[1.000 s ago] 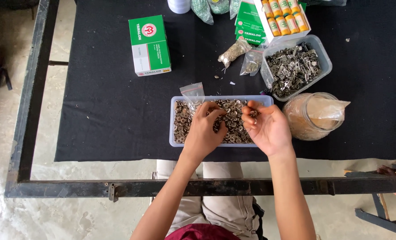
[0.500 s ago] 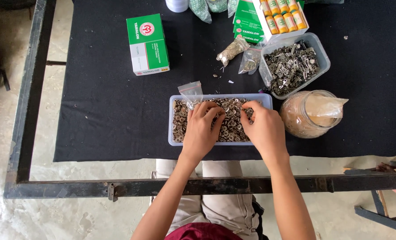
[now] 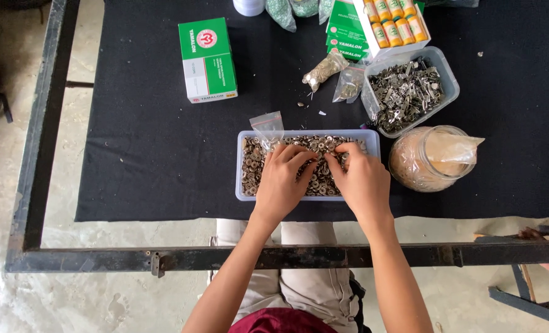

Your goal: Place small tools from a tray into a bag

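Left hand (image 3: 282, 179): laid flat in the tub (image 3: 247, 185), fingers spread on the rings (image 3: 252, 168); whether any were pinched could not be told.
Right hand (image 3: 362, 182): fingertips curled onto the rings mid-tub; grip could not be told.
Tub: set near the table's (image 3: 151, 166) front edge, about centre.
Risk: tub could be pushed off the front edge by downward palm pressure; rings could be flicked over the low wall.
Risk 2: jar (image 3: 425, 161), just right of the tub, could be knocked by the right wrist.
Room: open cloth left of the tub; box (image 3: 208, 59) well apart, toward the back-left.
Crowded: back-right, clips tray (image 3: 410, 89) and bags (image 3: 337, 75).
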